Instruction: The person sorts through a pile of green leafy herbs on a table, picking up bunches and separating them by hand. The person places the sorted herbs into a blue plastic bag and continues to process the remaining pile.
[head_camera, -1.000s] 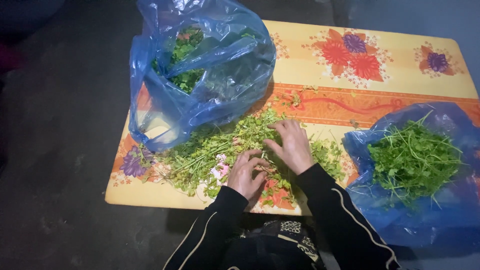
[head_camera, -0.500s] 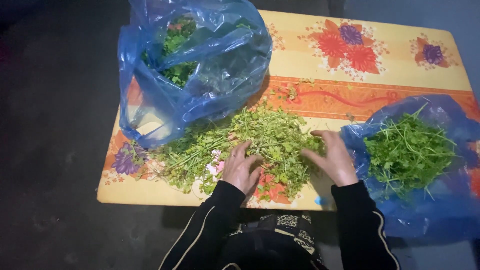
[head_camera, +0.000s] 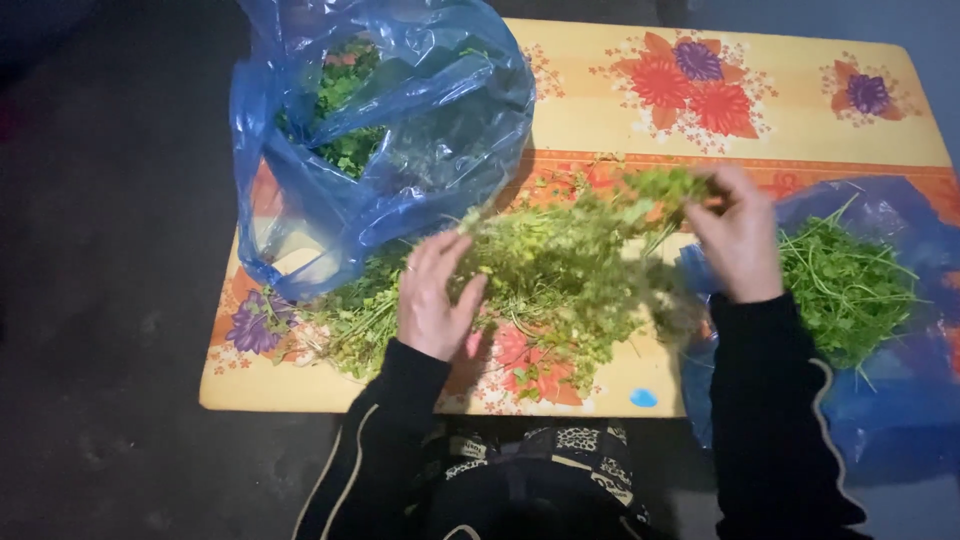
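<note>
A loose heap of green leafy herbs (head_camera: 560, 270) lies on a low yellow table with a flower pattern (head_camera: 760, 120). My left hand (head_camera: 432, 298) rests flat on the left side of the heap, fingers spread. At the heap's right end my right hand (head_camera: 738, 232) is raised above the table, with its fingers closed on a bunch of herbs (head_camera: 665, 190). Both arms wear black sleeves with a pale stripe.
A big blue plastic bag (head_camera: 400, 130) with herbs inside stands at the table's left back. A second blue bag (head_camera: 880, 400), spread flat, carries a pile of sorted green stems (head_camera: 845, 285) at the right. The floor around is dark.
My right hand swept from the middle of the heap to the right, then lifted a bunch of herbs off the table. The heap got pulled rightward. My left hand stayed on it.
</note>
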